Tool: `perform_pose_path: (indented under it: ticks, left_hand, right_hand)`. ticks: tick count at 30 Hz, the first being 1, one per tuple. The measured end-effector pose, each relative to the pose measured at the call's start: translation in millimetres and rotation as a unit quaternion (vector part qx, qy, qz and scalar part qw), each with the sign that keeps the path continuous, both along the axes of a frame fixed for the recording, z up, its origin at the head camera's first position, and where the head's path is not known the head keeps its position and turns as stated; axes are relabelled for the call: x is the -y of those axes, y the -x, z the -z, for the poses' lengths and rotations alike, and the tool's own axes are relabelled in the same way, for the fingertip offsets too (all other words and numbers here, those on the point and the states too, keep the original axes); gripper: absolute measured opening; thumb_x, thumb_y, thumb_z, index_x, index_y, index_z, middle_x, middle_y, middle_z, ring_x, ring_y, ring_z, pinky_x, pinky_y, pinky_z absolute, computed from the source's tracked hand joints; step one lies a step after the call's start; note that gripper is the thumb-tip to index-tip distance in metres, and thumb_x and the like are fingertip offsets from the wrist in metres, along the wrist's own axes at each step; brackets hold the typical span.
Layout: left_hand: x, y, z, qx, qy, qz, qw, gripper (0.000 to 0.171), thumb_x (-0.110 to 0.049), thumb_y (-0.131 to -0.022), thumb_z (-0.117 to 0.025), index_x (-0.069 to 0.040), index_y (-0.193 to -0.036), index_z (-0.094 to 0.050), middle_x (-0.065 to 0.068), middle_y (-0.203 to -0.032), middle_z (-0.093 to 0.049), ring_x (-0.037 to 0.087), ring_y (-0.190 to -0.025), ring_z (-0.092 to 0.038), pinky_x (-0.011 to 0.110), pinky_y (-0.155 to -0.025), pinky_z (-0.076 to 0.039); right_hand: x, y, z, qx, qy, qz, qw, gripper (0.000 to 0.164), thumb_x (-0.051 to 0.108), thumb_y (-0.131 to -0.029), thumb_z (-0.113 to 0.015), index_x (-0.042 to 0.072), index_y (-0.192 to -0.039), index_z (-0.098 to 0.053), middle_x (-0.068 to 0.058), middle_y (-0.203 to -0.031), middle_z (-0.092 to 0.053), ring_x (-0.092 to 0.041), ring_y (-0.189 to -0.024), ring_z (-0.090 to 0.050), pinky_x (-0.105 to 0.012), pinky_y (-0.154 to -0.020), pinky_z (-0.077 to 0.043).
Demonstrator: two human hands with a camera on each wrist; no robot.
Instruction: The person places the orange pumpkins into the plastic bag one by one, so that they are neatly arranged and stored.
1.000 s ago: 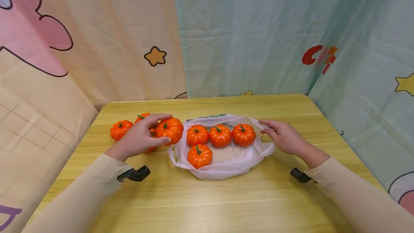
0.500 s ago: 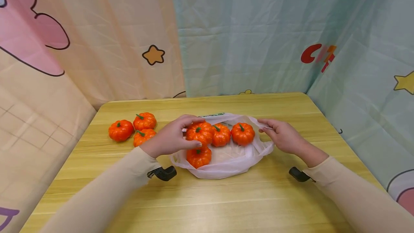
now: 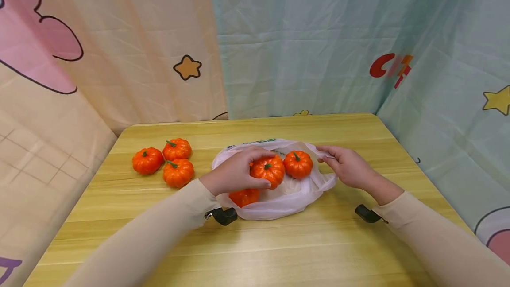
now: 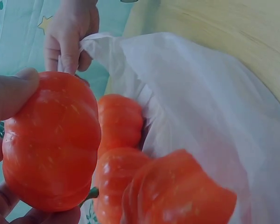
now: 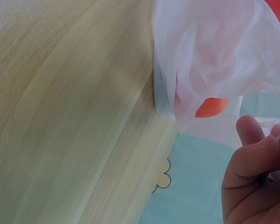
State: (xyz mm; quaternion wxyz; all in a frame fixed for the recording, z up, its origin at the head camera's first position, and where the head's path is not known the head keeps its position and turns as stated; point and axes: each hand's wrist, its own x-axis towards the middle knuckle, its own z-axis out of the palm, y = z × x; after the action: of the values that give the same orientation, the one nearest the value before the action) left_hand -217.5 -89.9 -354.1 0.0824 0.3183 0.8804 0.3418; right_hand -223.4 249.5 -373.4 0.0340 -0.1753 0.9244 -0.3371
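My left hand (image 3: 237, 170) grips a small orange pumpkin (image 3: 268, 172) over the mouth of a white plastic bag (image 3: 275, 211). In the left wrist view, thumb and fingers wrap this pumpkin (image 4: 53, 144) from opposite sides. My right hand (image 3: 350, 167) pinches the bag's right edge and holds it outward; the right wrist view shows the bag (image 5: 210, 56) stretched from those fingers (image 5: 254, 161). Inside the bag, one pumpkin (image 3: 298, 164) shows to the right and another (image 3: 244, 197) at the front left. Others in there are mostly hidden behind the left hand and its pumpkin.
Three more pumpkins sit together on the wooden table (image 3: 279, 251), left of the bag: one at the left (image 3: 147, 161), one behind (image 3: 177, 149), one in front (image 3: 178, 173). Printed curtains (image 3: 318, 43) hang behind the table and at both sides.
My left hand has carried its pumpkin rightward, from beside the bag's left edge to above the bag's middle. The three table pumpkins are now uncovered. The right hand keeps its hold on the bag.
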Motion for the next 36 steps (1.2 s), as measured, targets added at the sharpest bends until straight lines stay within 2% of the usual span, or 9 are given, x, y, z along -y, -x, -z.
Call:
perform_pose_path:
  ticks: [5,11,17,21,36]
  left_hand:
    - [-8,1.0,5.6,-0.005,0.003,0.008,1.0000,0.067,-0.034,-0.086,-0.086,-0.026,-0.148,-0.060,-0.002,-0.153,-0.055,0.024,-0.141,-0.053,0.046,-0.110,-0.051]
    - [-14,-0.3,12.3,0.023,0.011,0.014,0.9996,0.068,-0.033,-0.087,-0.085,-0.024,-0.149,-0.059,0.000,-0.158,-0.051,0.025,-0.146,-0.047,0.046,-0.115,-0.047]
    - [-17,-2.1,17.7,0.036,0.036,0.011,0.9987,0.066,-0.038,-0.088,-0.084,-0.030,-0.148,-0.058,-0.003,-0.156,-0.050,0.023,-0.139,-0.052,0.046,-0.113,-0.048]
    - [-17,-3.2,18.7,0.032,0.046,0.013,0.9983,0.066,-0.039,-0.088,-0.084,-0.030,-0.148,-0.058,-0.003,-0.155,-0.050,0.022,-0.135,-0.054,0.046,-0.110,-0.050]
    - [-18,-4.0,26.0,0.017,0.067,0.010,0.9976,0.067,-0.042,-0.089,-0.083,-0.031,-0.150,-0.058,-0.002,-0.153,-0.051,0.021,-0.135,-0.053,0.047,-0.112,-0.047]
  right_hand:
    - [1,-0.1,-0.4,0.002,0.000,-0.001,1.000,0.042,0.007,-0.108,-0.054,-0.003,-0.149,-0.054,-0.023,-0.123,-0.075,-0.043,-0.119,-0.069,-0.030,-0.052,-0.036]
    - [1,0.3,-0.1,0.005,0.001,0.001,1.000,0.042,0.008,-0.109,-0.054,-0.003,-0.150,-0.054,-0.023,-0.123,-0.075,-0.044,-0.120,-0.068,-0.030,-0.051,-0.035]
    - [1,0.4,0.3,0.006,0.004,0.001,1.000,0.042,0.007,-0.109,-0.054,-0.003,-0.150,-0.054,-0.023,-0.123,-0.075,-0.043,-0.119,-0.069,-0.029,-0.050,-0.034]
    - [0,-0.4,-0.3,0.006,0.005,0.003,1.000,0.042,0.008,-0.109,-0.053,-0.002,-0.150,-0.054,-0.023,-0.123,-0.075,-0.042,-0.116,-0.070,-0.028,-0.049,-0.034]
    - [1,-0.4,0.7,0.002,0.001,0.004,1.000,0.041,0.006,-0.108,-0.054,-0.003,-0.148,-0.055,-0.023,-0.121,-0.075,-0.044,-0.117,-0.069,-0.028,-0.049,-0.034]
